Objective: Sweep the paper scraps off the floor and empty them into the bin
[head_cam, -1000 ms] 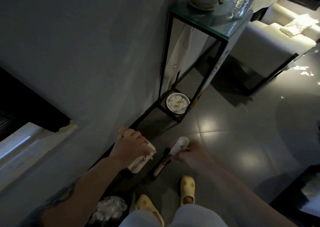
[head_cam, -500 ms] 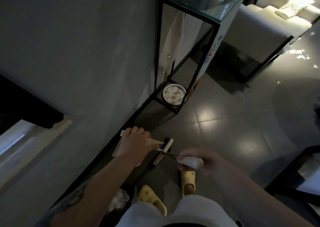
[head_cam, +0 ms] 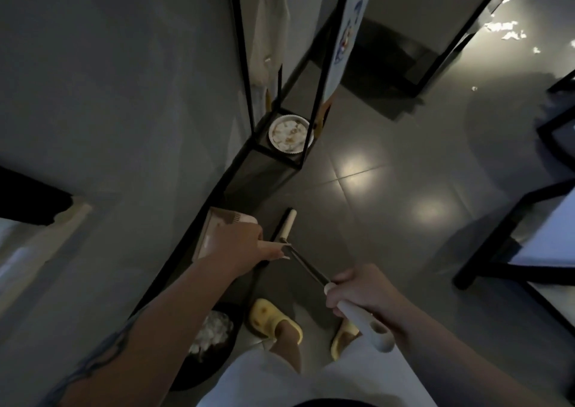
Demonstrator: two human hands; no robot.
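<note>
The right hand [head_cam: 362,293] is gripping the smooth white plastic handle of a broom [head_cam: 311,269], its thin dark metal rod reaching to the left hand [head_cam: 239,246]. The left hand is holding a flat beige dustpan [head_cam: 217,229]. Below that forearm, the round dark bin [head_cam: 205,372] is holding crumpled white paper scraps [head_cam: 213,333].
</note>
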